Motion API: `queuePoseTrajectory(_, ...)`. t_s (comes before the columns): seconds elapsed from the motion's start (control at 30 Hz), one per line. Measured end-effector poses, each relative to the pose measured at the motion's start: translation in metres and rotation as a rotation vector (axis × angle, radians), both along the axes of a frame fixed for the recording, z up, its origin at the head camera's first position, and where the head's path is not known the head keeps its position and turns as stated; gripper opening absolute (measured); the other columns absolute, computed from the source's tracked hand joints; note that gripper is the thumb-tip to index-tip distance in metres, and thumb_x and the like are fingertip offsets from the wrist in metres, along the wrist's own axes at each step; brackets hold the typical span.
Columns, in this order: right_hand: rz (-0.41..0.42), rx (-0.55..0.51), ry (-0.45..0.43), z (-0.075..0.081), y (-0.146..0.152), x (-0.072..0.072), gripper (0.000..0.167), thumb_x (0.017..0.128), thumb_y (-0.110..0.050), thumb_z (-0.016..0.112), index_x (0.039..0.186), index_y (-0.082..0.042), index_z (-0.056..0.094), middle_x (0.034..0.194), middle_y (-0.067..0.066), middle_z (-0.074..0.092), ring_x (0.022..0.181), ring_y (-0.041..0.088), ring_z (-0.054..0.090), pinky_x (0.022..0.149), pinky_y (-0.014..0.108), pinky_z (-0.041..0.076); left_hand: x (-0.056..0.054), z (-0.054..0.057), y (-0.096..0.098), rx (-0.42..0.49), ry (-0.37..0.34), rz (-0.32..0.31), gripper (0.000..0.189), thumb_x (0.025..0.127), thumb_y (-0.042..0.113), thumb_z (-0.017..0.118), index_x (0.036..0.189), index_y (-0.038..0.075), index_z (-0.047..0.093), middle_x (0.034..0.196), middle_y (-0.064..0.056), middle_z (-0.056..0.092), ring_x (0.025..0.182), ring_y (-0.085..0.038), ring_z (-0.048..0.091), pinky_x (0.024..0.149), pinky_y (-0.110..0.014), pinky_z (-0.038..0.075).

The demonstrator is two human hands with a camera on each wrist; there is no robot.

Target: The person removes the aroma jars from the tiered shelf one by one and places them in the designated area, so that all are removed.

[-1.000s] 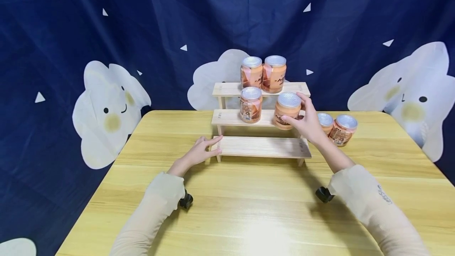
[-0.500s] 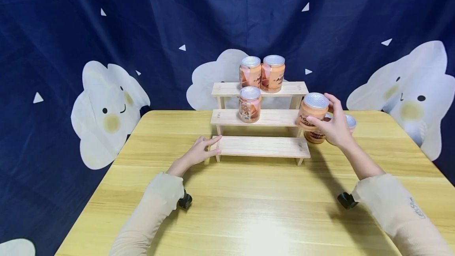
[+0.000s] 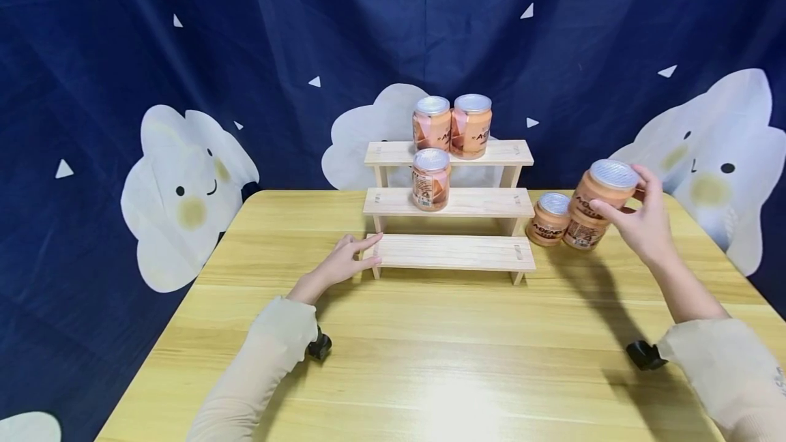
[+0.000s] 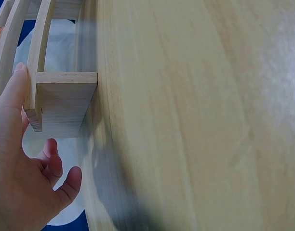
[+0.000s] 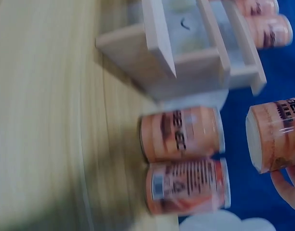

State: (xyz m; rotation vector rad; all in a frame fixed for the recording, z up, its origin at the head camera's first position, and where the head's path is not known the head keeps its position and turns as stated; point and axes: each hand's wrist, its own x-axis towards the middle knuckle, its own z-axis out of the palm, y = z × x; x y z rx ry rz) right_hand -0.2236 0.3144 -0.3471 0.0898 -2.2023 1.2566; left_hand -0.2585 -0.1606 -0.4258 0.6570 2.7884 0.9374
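In the head view a three-step wooden display rack (image 3: 451,251) stands on the table. My left hand (image 3: 340,263) holds the left end of its lowest step, index finger at the back corner and thumb at the front; the left wrist view shows the thumb (image 4: 15,89) along the board's edge. My right hand (image 3: 647,220) grips an orange jar (image 3: 603,186) with a silver lid, raised off the table to the right of the rack. Beneath and beside it two like jars stand on the table, the nearer-to-rack jar (image 3: 548,220) and another jar (image 3: 583,232) partly covered by the held one.
Two matching jars stand side by side on the top step, one of them a jar (image 3: 471,127) with its label forward. Another jar (image 3: 431,181) is on the middle step's left half. A dark blue curtain (image 3: 344,12) with clouds hangs behind the table (image 3: 393,333).
My right hand has carried the jar from the middle step's right end rightward, off the rack and over the two jars on the table. The left hand stays at the lowest step.
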Motion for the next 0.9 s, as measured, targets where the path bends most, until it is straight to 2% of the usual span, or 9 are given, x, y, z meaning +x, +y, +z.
queuePoseTrajectory(0.2, -0.126, -0.056, -0.013, 0.001, 0.025, 0.003, 0.072, 0.074, 0.000, 0.070, 0.135, -0.011, 0.034, 0.103, -0.021, 0.042, 0.088, -0.004, 0.042, 0.075, 0.011, 0.032, 0.000, 0.001, 0.000, -0.002, -0.009, 0.001, 0.058, 0.087, 0.038, 0.059, 0.139, 0.022, 0.039, 0.086, -0.010, 0.041, 0.081, -0.020, 0.032, 0.068, -0.031, 0.030)
queuePoseTrajectory(0.43, -0.226, -0.124, -0.143, -0.003, 0.049, 0.006, 0.073, 0.078, -0.010, 0.067, 0.139, -0.019, 0.027, 0.107, -0.019, 0.033, 0.091, -0.005, 0.036, 0.081, 0.014, 0.029, 0.001, 0.002, 0.000, 0.005, -0.016, 0.015, 0.058, 0.087, 0.036, 0.060, 0.139, 0.022, 0.040, 0.088, -0.012, 0.041, 0.083, -0.021, 0.032, 0.070, -0.033, 0.030)
queuePoseTrajectory(0.53, -0.237, -0.113, -0.199, -0.008, 0.058, 0.006, 0.074, 0.080, -0.013, 0.066, 0.140, -0.019, 0.024, 0.106, -0.020, 0.030, 0.091, -0.005, 0.034, 0.080, 0.013, 0.029, 0.001, 0.002, 0.000, 0.003, -0.017, 0.015, 0.058, 0.087, 0.036, 0.060, 0.139, 0.022, 0.040, 0.088, -0.012, 0.041, 0.083, -0.021, 0.033, 0.070, -0.033, 0.030)
queuePoseTrajectory(0.8, -0.223, -0.075, -0.266, -0.033, 0.070, -0.003, 0.078, 0.080, -0.016, 0.067, 0.140, -0.009, 0.018, 0.103, -0.019, 0.027, 0.089, -0.006, 0.032, 0.075, 0.008, 0.030, 0.001, 0.002, 0.000, 0.001, -0.020, 0.010, 0.058, 0.088, 0.037, 0.059, 0.140, 0.023, 0.039, 0.091, -0.011, 0.042, 0.085, -0.022, 0.033, 0.072, -0.034, 0.031)
queuePoseTrajectory(0.9, -0.225, -0.030, -0.301, -0.040, 0.072, -0.006, 0.079, 0.080, -0.017, 0.067, 0.139, -0.002, 0.017, 0.107, -0.011, 0.030, 0.088, -0.004, 0.031, 0.077, 0.010, 0.029, 0.001, 0.002, 0.000, 0.002, -0.023, 0.006, 0.058, 0.088, 0.038, 0.059, 0.140, 0.023, 0.038, 0.090, -0.010, 0.040, 0.085, -0.021, 0.033, 0.071, -0.033, 0.031)
